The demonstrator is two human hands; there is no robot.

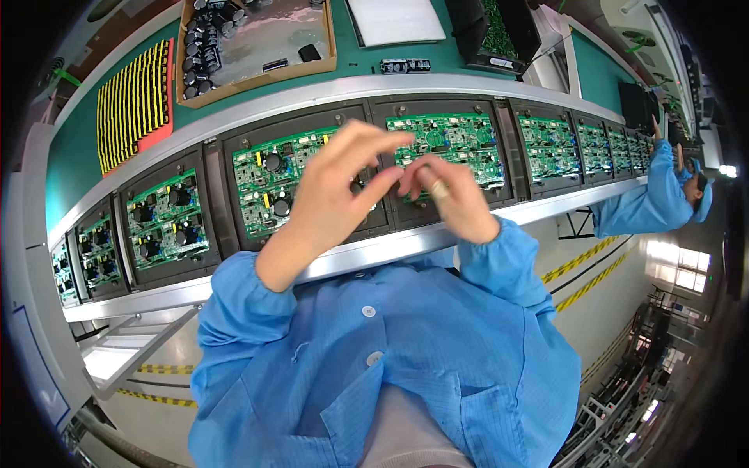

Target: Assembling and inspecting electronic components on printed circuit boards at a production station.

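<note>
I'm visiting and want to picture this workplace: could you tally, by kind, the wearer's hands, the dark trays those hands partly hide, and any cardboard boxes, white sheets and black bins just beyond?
Left hand and right hand: 2
Left tray and right tray: 2
Cardboard box: 1
White sheet: 1
Black bin: 1
Total: 7

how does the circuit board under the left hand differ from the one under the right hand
The left circuit board bears round black capacitors; the right circuit board shows flat green circles instead. Yellow parts stand on the left circuit board; none show on the visible area of the right circuit board. Both are green and sit in dark trays.
</note>
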